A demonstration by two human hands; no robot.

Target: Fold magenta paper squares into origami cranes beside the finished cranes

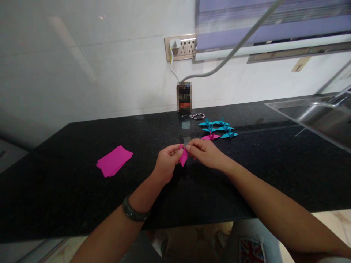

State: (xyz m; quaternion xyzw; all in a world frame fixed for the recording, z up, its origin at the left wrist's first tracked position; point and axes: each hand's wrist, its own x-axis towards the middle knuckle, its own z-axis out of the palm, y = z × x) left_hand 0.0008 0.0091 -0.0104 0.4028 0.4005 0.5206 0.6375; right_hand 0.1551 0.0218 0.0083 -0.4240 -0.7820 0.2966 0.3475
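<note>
Black countertop (68,204) lies beneath the folded pink paper (183,157), whose long axis runs roughly twelve to six. From nine o'clock the left hand (166,163) pinches it; at one o'clock the right hand (205,151) meets its upper edge, fingertips narrowed, though whether gripping I cannot tell. Neither hand is clearly nearer. Pink crane (211,137) and blue cranes (229,134) sit toward two, pink sheets (113,162) at nine.

I count two hands of mine, left hand (166,162) and right hand (207,153), at one folded pink piece (183,157). From there: five blue cranes (225,128) and one pink crane (211,137) around two o'clock, one beaded loop (203,117) at one, one socket panel (188,47) at twelve, one bangle (135,212) toward seven. At nine, one pink paper stack (113,161), its sheets uncountable to me.
</note>
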